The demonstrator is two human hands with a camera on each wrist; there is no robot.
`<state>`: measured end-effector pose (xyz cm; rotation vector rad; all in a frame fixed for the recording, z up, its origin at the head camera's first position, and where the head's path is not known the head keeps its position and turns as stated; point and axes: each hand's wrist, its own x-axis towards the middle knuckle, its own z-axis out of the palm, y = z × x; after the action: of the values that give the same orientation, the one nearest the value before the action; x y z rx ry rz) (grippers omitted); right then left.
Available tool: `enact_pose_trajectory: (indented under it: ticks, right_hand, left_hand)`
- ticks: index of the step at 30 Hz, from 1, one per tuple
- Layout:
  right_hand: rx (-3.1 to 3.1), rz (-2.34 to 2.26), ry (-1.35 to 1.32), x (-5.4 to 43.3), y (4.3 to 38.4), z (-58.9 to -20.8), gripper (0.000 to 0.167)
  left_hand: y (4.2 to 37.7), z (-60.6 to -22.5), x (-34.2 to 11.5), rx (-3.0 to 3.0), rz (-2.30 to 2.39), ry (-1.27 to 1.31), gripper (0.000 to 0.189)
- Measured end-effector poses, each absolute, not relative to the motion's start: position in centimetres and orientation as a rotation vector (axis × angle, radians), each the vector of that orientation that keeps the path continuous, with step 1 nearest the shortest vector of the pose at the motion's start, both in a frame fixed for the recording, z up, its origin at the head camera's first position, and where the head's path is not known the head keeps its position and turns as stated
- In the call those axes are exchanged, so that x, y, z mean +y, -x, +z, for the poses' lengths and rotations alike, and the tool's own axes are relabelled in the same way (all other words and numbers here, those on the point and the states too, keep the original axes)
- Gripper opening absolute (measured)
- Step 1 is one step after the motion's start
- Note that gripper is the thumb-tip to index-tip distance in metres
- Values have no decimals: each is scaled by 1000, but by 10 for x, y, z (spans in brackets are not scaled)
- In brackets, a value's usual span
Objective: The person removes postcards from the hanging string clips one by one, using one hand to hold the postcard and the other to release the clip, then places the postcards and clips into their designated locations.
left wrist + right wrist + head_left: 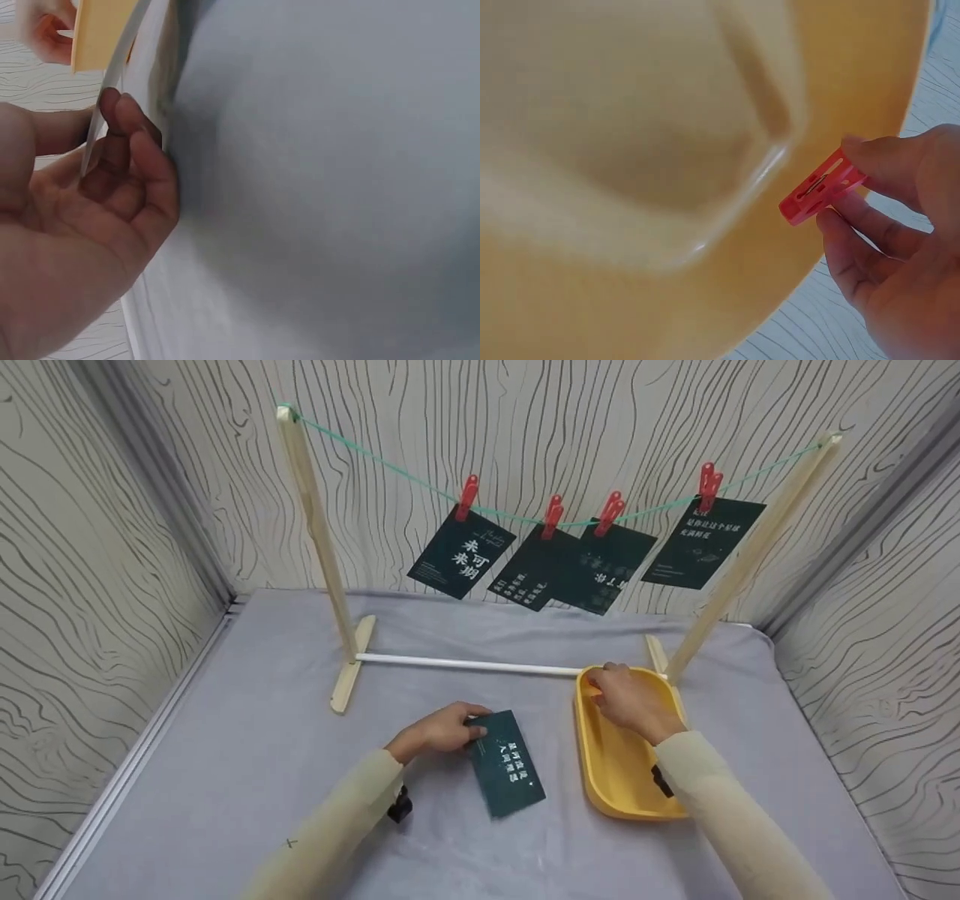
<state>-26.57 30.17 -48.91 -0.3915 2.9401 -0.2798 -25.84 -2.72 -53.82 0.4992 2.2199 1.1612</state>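
In the head view my left hand [448,726] pinches a dark green card [506,769] by its upper left corner, thumb on top. The left wrist view shows this card [124,49] edge-on between thumb and curled fingers of the left hand [97,202]. My right hand [626,697] is over the far end of a yellow tray [587,765]. A red clothespin [821,187] is pinched between the thumb and fingers of the right hand [900,225] in the right wrist view, inside the tray's wall [855,90].
A wooden stand with a left post [319,532], right post [754,559] and white crossbar [472,664] stands behind. Its green string [375,457] carries several dark cards, such as the leftmost card [450,559], under red clothespins [467,495]. Patterned walls [75,585] enclose the grey cloth [262,720].
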Motion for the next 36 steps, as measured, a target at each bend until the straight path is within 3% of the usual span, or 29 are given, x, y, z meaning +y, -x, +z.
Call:
enact_pose_trajectory:
  ticks: [12,26,36]
  right_hand:
    - [2933,-303,335,308,268,-508,36]
    - [2966,-302,323,309,274,-521,26]
    - [2919,-389,273,316,275,-522,30]
  left_hand:
    - [271,-536,-13,2277,1070,-575,42]
    - [275,-538,-8,2266,1030,-540,42]
    - [279,-538,-10,2241,960,-542,44]
